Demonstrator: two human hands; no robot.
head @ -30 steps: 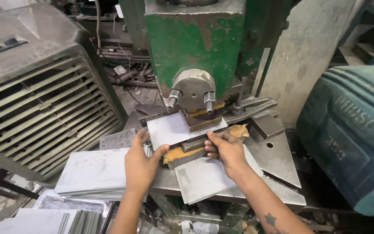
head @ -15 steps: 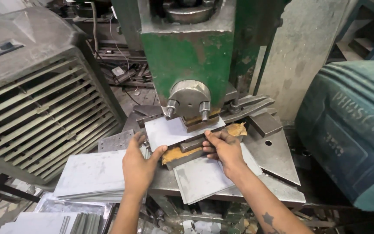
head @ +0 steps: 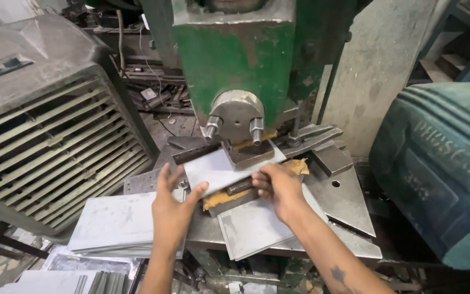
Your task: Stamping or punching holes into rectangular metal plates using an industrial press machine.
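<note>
This is a metalworking workshop. A worn green press machine (head: 235,54) fills the upper centre of the frame, above a greasy steel table (head: 349,212). Stacks of cut metal sheets (head: 110,223) lie at lower left, with a dusty louvred air cooler (head: 44,130) on the left and scrap metal (head: 148,92) behind.

Left hand (head: 171,209) has opened since a second ago: fingers now spread, only thumb and fingertips touching the near edge of the metal sheet (head: 218,170), where I earlier saw a closed grip. Right hand (head: 279,188) has slid slightly inward along the sheet. Head camera has dipped; the green press (head: 235,60) sits higher in view.
</note>
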